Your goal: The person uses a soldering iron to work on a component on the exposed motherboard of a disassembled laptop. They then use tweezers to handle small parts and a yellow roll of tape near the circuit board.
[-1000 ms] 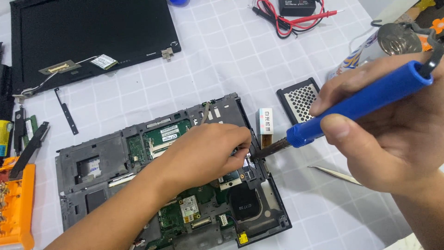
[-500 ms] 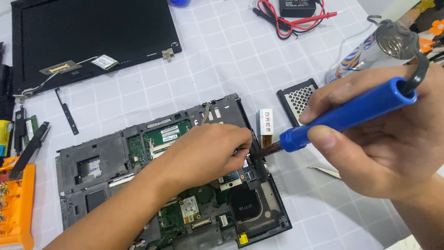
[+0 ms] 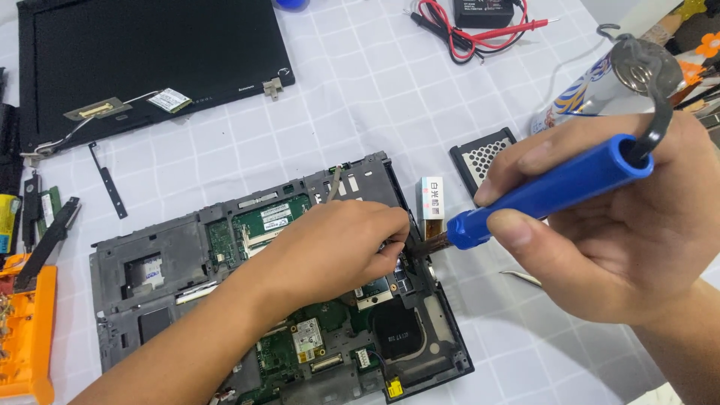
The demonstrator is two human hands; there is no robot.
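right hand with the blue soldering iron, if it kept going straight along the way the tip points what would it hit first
The right hand aims the blue soldering iron down and left. First in line, probably, are the left hand's fingertips at the edge of the opened laptop base, then its circuit board; depth is unclear.

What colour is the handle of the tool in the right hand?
Blue, seen clearly in the head view: the tool handle.

Opened laptop base (image 3: 187, 300), circuit boards exposed, laid on a white gridded cloth (image 3: 360, 90). Left hand (image 3: 337, 251) rested on its right edge, fingertips pinched. Blue-handled soldering iron (image 3: 547, 191) gripped in right hand (image 3: 622, 240), tip beside those fingertips. Detached black screen lid (image 3: 150, 52) placed behind.
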